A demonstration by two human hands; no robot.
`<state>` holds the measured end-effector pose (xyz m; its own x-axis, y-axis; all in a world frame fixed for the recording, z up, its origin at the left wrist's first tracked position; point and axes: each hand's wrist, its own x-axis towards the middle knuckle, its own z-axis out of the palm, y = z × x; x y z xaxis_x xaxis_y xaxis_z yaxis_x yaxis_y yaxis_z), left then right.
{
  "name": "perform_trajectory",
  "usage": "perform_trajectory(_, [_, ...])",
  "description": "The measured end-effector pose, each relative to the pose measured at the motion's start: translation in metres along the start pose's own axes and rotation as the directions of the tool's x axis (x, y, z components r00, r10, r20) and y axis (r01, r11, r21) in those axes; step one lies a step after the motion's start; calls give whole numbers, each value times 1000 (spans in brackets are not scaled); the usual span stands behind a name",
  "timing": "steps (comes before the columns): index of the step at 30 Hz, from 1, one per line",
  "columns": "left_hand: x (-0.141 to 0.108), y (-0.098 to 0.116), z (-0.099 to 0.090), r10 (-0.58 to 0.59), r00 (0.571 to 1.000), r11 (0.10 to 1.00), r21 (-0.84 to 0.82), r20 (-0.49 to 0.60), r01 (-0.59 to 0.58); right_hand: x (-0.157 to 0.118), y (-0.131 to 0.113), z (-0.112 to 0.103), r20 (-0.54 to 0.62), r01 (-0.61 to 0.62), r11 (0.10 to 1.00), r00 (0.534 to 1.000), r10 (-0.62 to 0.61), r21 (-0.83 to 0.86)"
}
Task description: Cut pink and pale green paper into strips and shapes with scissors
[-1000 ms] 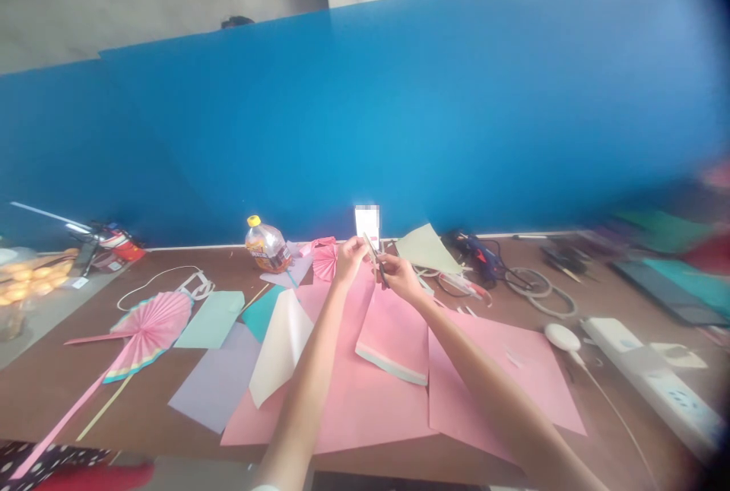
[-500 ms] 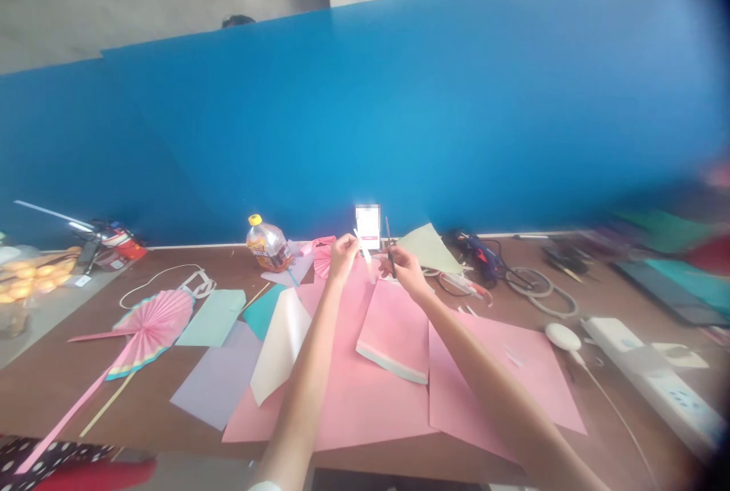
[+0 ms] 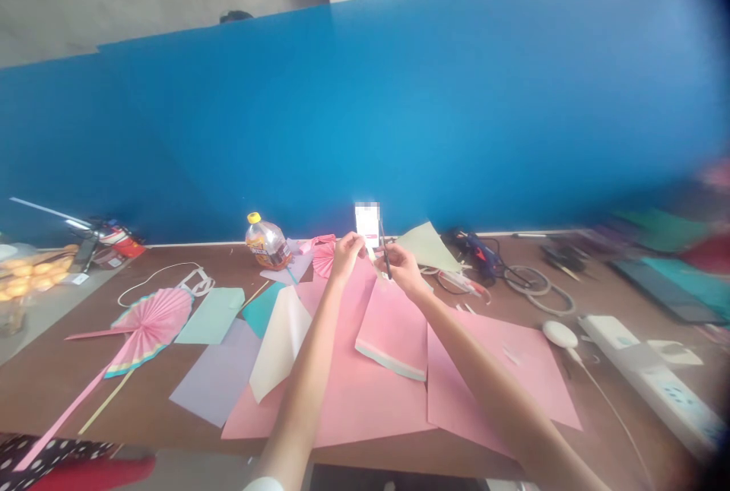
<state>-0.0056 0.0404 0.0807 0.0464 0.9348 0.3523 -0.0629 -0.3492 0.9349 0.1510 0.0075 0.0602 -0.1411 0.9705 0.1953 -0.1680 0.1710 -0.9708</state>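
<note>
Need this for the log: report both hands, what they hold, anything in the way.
Left hand pinching pale strip. Right hand on dark scissors, blade opening unclear. Bright screen close behind hands, pink sheets below.

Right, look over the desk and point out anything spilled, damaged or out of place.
I see no spill or damage. The white sheet looks askew: it is creased and partly raised, while the purple sheet beside it lies flat. Small scraps also litter the pink paper on the right.
</note>
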Motion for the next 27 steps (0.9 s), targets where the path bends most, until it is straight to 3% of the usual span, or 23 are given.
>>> perform_trajectory(4, [0,0,1,-68,989,998,24,133,65,2,1,-4,-48,6,1000,999,-6,-12])
perform_trajectory(7, [0,-2,2,-50,982,998,49,182,41,4,2,-6,-67,21,999,997,-23,-34])
perform_trajectory(13, [1,-11,6,13,996,999,45,88,-17,5,7,-7,-66,49,999,997,-51,-19])
perform_trajectory(18, [2,-14,9,-6,1000,1000,-7,31,6,5,5,-7,-73,52,999,996,-53,-17])
perform_trajectory(27, [1,-8,9,-42,991,999,12,126,41,3,-4,-5,-104,38,999,994,-39,-9])
